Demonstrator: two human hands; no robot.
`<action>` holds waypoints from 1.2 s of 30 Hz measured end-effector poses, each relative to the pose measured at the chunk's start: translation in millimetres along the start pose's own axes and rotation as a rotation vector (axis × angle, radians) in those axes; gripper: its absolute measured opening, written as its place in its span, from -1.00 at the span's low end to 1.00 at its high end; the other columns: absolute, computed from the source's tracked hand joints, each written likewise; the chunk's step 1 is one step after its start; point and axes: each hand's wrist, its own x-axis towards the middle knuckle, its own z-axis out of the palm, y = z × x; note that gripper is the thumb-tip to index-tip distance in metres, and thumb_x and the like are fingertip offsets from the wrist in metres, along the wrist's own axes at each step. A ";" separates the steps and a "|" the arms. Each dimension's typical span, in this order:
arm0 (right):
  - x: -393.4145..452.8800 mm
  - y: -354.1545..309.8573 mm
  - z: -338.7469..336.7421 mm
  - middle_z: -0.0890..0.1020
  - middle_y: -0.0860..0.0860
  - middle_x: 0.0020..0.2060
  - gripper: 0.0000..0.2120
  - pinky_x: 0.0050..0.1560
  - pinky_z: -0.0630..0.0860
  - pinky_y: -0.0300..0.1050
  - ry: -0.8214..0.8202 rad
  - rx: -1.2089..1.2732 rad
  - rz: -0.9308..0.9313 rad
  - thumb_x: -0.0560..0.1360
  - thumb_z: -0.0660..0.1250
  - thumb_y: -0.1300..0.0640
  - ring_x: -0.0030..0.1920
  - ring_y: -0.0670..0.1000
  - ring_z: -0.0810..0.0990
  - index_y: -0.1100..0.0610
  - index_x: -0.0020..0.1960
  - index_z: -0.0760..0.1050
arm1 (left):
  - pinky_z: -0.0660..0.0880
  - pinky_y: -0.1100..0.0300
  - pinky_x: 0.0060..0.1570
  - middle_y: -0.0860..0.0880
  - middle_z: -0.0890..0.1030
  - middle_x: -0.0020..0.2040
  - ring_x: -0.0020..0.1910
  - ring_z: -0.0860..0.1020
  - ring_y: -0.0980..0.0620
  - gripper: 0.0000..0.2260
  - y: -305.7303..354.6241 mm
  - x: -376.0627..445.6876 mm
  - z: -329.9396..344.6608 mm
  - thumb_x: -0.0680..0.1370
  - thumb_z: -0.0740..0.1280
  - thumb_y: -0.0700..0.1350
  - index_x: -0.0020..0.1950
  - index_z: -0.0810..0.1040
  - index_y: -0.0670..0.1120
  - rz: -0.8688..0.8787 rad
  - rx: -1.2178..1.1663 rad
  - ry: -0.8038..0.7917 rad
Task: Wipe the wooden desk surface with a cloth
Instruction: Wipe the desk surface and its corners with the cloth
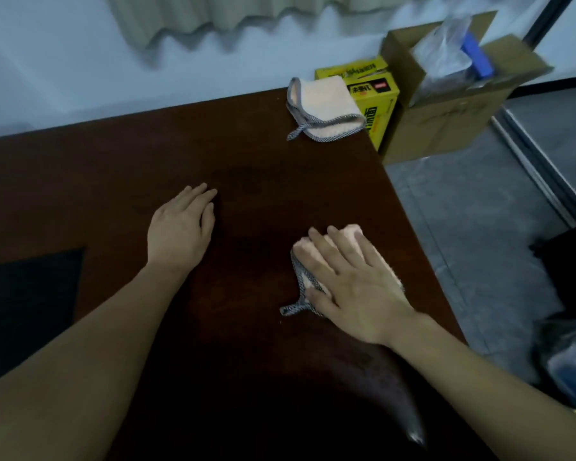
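Observation:
The dark brown wooden desk (pixel 246 154) fills most of the view. My right hand (pixel 353 287) lies flat with straight fingers on a folded peach cloth with grey trim (pixel 353 232), pressing it onto the desk near the right edge. A grey loop of the cloth sticks out at its near left corner. My left hand (pixel 180 227) rests palm down on the bare wood to the left, fingers straight, holding nothing.
A second folded peach cloth (pixel 323 108) lies at the desk's far right corner. Beyond the right edge stand a yellow box (pixel 379 98) and an open cardboard box (pixel 446 108) on grey floor. A black mat (pixel 27 301) covers the desk's near left.

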 end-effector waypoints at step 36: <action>-6.1 -7.6 7.4 -0.09 0.01 0.67 -0.36 0.59 -0.21 0.26 0.067 -0.030 0.109 0.63 -0.24 -0.25 0.65 0.13 -0.19 -0.08 0.67 -0.18 | -0.17 0.07 0.58 0.11 0.00 0.66 0.63 -0.12 0.07 -0.53 43.4 -43.2 16.4 0.70 -0.04 0.17 0.63 0.08 0.23 0.129 0.045 -0.197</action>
